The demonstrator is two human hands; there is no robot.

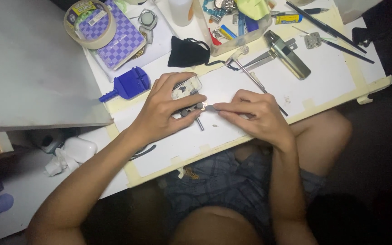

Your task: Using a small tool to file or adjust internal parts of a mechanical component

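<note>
A: Middle of the white bench (323, 77) now: a small clear-topped holder block (188, 90) with dark round knobs along its near edge, pinned under the left hand (166, 111)

B: Which way does it run?

A: Long axis goes from near-left up to far-right, the clear end pointing away toward the black pouch (188, 52). A thin metal pin (199, 123) sticks out of its near side, toward the person

B: And the hands?

A: Left hand is curled over the block, thumb and fingers clamping it. Right hand (255, 113) is pinched closed on a small silvery piece (210, 108), tip touching the block's near edge right by the left thumb

B: Risk?

A: To my eye, that tiny piece. A slip of the pinch and it could skip off the bench edge into the lap or the dark floor. The block could also twist if the left hand eases. The blue tool (130, 85) sits just left, long tweezers (262, 58) and a metal tool (289, 56) farther back
</note>
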